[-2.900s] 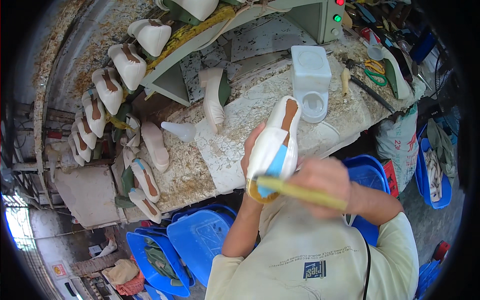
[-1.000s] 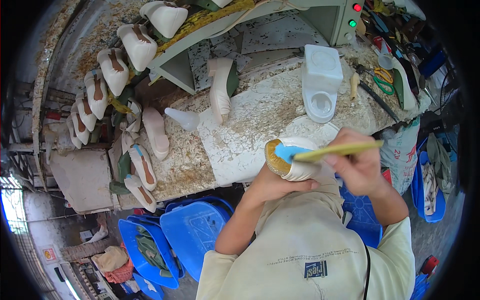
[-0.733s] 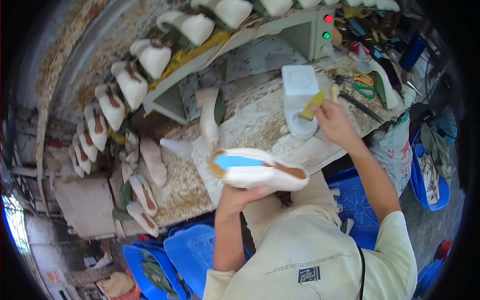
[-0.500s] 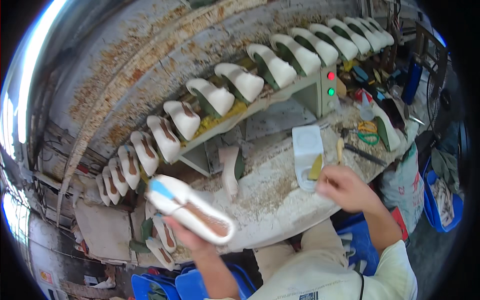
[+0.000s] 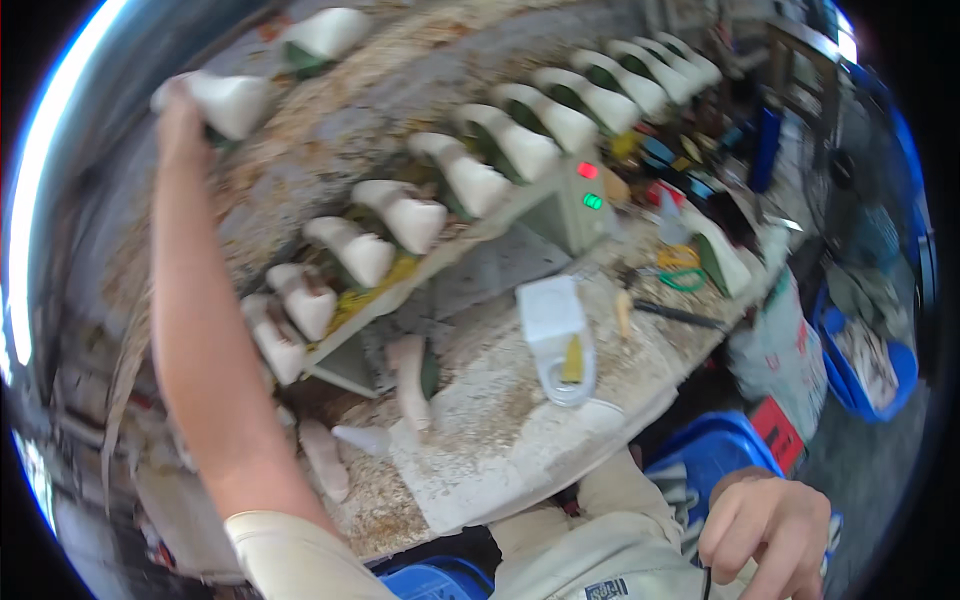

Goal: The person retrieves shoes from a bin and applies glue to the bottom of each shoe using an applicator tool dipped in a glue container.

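Observation:
My left hand [image 5: 178, 105] is stretched far out to the upper left, closed on the heel end of a white shoe [image 5: 232, 102]. Green shows under this shoe, and its edges are blurred. Just beyond it stands another white shoe [image 5: 330, 35]. Low at the right, near my lap, is my right hand [image 5: 770, 535] with its fingers curled in. Whether it holds anything is hidden. Several white shoes [image 5: 462, 178] stand in a slanting row on a shelf across the middle, some with green lasts showing.
On the worktable [image 5: 470, 480] lie a white tray [image 5: 550, 310] with a yellow piece in it, green-handled scissors [image 5: 683, 280], a black rod [image 5: 680, 316] and a pale shoe-shaped piece [image 5: 408, 380]. A control box [image 5: 575, 205] has red and green lights. Blue bins [image 5: 715, 440] stand below.
My left hand has swung from beside the table up to the far upper left, with a white shoe in it. My right hand has dropped from the tray towards my lap. The view has shifted.

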The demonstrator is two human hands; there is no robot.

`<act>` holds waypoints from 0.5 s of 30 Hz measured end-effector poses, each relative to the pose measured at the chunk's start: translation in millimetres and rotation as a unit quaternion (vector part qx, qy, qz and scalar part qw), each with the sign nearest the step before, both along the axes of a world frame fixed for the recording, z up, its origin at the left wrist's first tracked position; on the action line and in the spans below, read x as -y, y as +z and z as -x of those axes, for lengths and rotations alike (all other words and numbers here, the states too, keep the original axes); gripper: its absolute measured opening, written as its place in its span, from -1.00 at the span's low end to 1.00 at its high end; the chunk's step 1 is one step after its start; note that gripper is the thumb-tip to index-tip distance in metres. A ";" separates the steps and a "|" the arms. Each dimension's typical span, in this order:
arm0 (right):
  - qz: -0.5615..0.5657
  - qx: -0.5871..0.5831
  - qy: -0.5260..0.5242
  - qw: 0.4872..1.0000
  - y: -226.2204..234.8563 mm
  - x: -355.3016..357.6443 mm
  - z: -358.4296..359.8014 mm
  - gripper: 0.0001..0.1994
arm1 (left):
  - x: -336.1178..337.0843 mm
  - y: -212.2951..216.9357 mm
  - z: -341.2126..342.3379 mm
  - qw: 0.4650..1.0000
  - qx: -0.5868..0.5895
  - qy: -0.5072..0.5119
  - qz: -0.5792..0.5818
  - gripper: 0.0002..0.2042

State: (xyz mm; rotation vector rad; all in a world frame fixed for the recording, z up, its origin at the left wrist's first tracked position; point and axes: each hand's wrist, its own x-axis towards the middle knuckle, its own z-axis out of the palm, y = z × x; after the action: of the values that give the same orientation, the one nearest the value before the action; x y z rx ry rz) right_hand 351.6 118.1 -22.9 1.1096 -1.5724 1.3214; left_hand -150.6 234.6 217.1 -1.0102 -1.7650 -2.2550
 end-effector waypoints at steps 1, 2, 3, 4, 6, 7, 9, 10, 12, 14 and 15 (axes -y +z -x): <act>0.018 0.005 -0.022 1.000 -9.9 -8.8 -14.4 -0.79 | -19.7 2.3 30.1 0.999 -0.040 0.023 0.025 -0.30; 0.018 0.048 -0.013 0.999 -22.6 -17.1 -34.7 -0.78 | -47.5 -1.0 46.8 0.982 -0.076 0.135 0.112 -0.46; 0.038 0.089 0.014 0.995 -52.9 -48.8 -49.8 -0.74 | -94.3 -58.8 19.5 0.980 -0.073 0.113 0.150 -0.46; 0.038 0.102 0.022 0.994 -85.8 -59.2 -74.7 -0.71 | -126.2 -106.9 0.4 0.973 -0.095 0.108 0.179 -0.47; 0.147 0.121 -0.079 0.979 -145.2 -75.8 -127.1 -0.62 | -192.1 -258.9 -79.4 0.962 -0.123 0.051 0.236 -0.49; 0.168 0.106 -0.114 0.973 -183.8 -90.6 -162.3 -0.65 | -194.8 -315.3 -119.7 0.954 -0.152 0.043 0.256 -0.50; 0.346 0.180 -0.300 0.871 -274.3 -78.3 -231.3 -0.58 | -176.1 -421.7 -184.7 0.934 -0.202 0.018 0.293 -0.53; 0.422 0.260 -0.395 0.773 -314.4 -76.4 -277.3 -0.54 | -164.8 -466.4 -219.7 0.931 -0.216 0.002 0.295 -0.54; 0.424 0.443 -0.391 0.686 -427.1 -75.5 -333.0 -0.57 | -112.5 -484.7 -259.1 0.909 -0.296 0.028 0.291 -0.56; 0.549 0.621 -0.319 0.459 -527.9 -58.0 -395.0 -0.64 | -67.8 -508.3 -301.2 0.900 -0.339 0.032 0.270 -0.58; 0.559 0.665 -0.361 0.340 -588.7 -39.3 -418.4 -0.64 | -47.5 -516.6 -318.4 0.895 -0.362 0.036 0.258 -0.59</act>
State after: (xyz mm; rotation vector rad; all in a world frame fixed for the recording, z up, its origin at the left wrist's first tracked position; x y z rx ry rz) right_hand 770.0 157.5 -611.6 -1.8366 -0.9712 1.9272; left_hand 167.9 282.1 -299.5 -1.5625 -1.9708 -1.0963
